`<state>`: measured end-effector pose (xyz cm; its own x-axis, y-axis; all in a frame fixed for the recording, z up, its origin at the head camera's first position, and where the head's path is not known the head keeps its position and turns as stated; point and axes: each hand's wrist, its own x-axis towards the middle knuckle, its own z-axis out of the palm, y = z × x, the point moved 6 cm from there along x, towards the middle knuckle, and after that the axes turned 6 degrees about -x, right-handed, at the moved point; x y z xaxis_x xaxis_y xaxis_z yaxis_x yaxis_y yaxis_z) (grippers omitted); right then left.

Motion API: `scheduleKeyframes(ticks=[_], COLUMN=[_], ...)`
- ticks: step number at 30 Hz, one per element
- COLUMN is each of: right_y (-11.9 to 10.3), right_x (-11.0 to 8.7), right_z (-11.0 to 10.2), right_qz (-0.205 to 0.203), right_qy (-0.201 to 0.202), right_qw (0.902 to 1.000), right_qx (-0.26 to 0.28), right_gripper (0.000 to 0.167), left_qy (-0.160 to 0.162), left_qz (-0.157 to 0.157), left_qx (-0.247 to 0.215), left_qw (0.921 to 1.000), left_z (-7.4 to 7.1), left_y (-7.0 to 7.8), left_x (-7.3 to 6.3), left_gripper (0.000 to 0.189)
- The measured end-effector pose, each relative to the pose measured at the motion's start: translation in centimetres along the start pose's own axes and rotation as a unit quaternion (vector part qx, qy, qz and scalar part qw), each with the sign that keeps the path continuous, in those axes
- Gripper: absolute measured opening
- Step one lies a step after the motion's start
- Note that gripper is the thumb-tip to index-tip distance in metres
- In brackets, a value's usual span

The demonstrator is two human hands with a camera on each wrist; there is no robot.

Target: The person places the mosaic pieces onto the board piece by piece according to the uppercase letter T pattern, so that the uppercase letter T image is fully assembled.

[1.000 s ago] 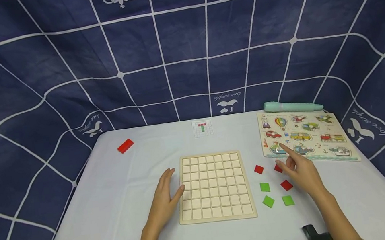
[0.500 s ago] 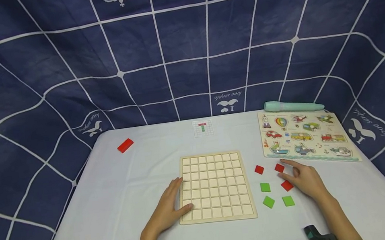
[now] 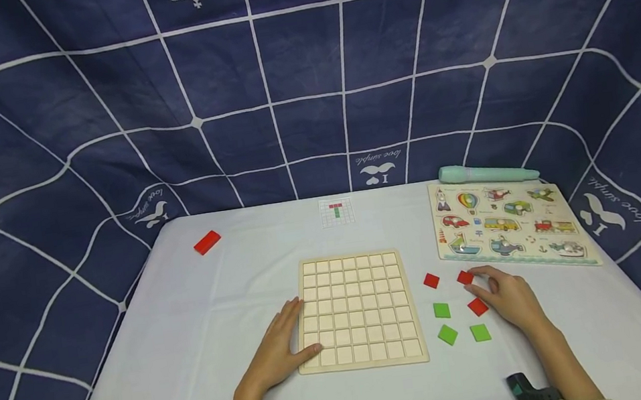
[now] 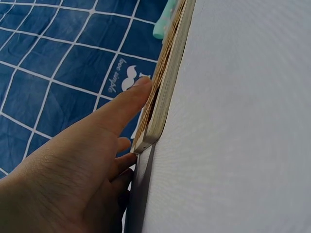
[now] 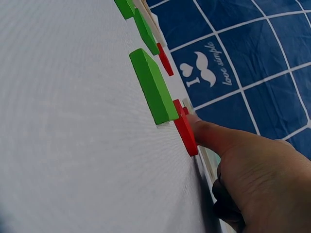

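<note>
In the head view a pale wooden grid board [image 3: 362, 365] lies mid-table. My left hand [image 3: 275, 344] rests along its left edge, fingers fairly straight and thumb over the lower left corner; the left wrist view shows the thumb [image 4: 129, 104] on the board's upper face. To the right of the board, my right hand [image 3: 509, 297] has thumb and index finger at opposite sides of a small red square tile [image 3: 465, 277], pinching it at table level. Another red tile [image 3: 478, 307] lies just below the thumb. In the right wrist view a red tile [image 5: 184, 131] partly overlaps the thumb.
A third red tile [image 3: 431, 281] and several green tiles [image 3: 448, 334] lie between board and right hand. Behind are a picture puzzle [image 3: 508, 219], a mint-green cylinder [image 3: 487, 173] and a pattern card [image 3: 337, 212]. A red block [image 3: 207, 242] sits far left.
My left hand has come down onto the board's left edge, thumb over its corner. My right hand has drawn back from the puzzle and closed thumb and index finger on the red tile.
</note>
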<state>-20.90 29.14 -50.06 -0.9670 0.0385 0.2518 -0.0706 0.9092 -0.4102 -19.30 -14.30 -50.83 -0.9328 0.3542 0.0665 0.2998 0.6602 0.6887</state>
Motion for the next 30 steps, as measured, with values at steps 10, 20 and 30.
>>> scheduleKeyframes(ticks=[10, 20, 30], right_y=[0.1, -1.3, -5.6], right_x=[0.1, 0.2, 0.4], right_z=[0.0, -0.6, 0.4], right_qz=[-0.002, -0.035, -0.093], right_qy=[-0.004, 0.007, 0.005], right_qw=[1.0, 0.9987, 0.9947], right_qx=[0.005, 0.035, 0.044], right_gripper=[0.032, 0.031, 0.029], left_qy=[0.007, 0.002, 0.0], left_qz=[0.016, 0.018, 0.015], left_qx=[0.008, 0.011, 0.007], left_qw=[0.9998, 0.9998, 0.9999], left_z=[0.1, 0.0, 0.0], left_y=[0.2, 0.4, 0.3], left_x=[0.0, 0.0, -0.1], left_gripper=[0.088, 0.087, 0.089])
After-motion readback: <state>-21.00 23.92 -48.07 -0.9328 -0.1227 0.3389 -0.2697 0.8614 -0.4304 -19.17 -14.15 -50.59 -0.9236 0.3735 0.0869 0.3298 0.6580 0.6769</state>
